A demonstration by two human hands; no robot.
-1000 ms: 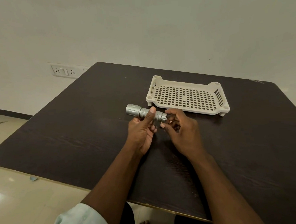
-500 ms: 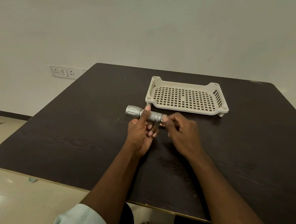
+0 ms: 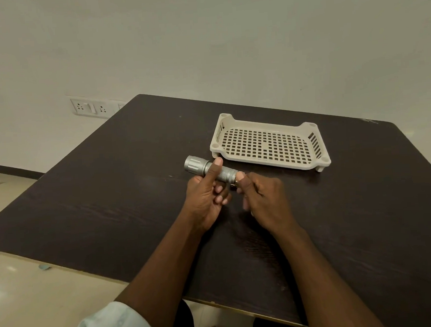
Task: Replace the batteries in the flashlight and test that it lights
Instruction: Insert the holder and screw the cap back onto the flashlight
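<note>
Though seemingly scuffed, dark table

Dark wood table – plain pale wall, socket panel, glossy beige floor.

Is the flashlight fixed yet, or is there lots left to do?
Not fixed yet. Nothing looks finished: no batteries show on the table or in the cream tray. Right now the left hand grips the silver flashlight while the right hand works at its tail end. Swapping batteries, closing up and testing the light remain.
</note>
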